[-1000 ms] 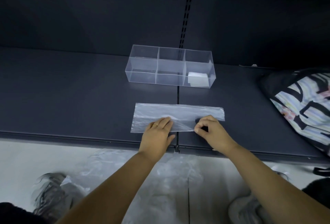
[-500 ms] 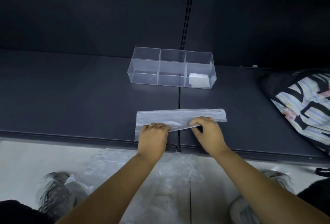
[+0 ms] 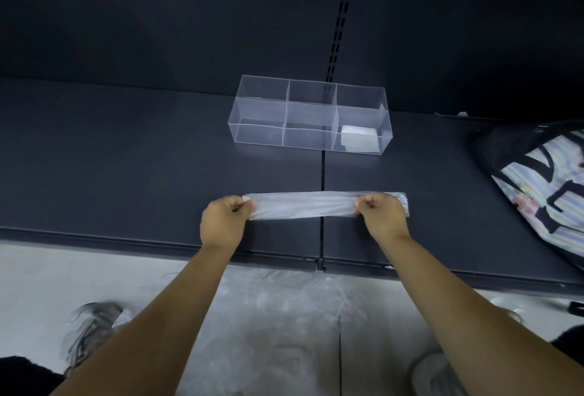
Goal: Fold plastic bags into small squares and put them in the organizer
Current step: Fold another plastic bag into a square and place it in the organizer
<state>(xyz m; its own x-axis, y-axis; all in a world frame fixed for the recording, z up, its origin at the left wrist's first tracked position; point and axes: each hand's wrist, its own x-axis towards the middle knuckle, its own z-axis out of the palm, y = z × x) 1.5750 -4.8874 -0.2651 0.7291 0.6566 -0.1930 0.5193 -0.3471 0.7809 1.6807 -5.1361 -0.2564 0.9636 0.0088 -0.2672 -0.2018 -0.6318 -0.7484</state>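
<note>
left hand (image 3: 222,222): fingers curled, pinching the left end of the bag

bag (image 3: 303,205): already down to a long skinny strip, lying flat on the dark shelf (image 3: 126,168) near the front edge. Its long axis runs straight left to right across me

right hand (image 3: 382,217): same deal, pinching just short of the right end, with a little bit of strip poking out past it

hands overall: well apart, one clamped on each end. Neither is really nearer, since the strip sits right between them

next fold (my guess): with the length going side to side, it has to go end over end, one hand bringing its end across to the other

organizer (image 3: 259,133): clear three-slot box straight behind the strip, farther back on the shelf and not touching it

folded square (image 3: 358,139): sitting in the right-hand slot

far right: a striped tote (image 3: 543,187) on the shelf, well away from the strip
</note>
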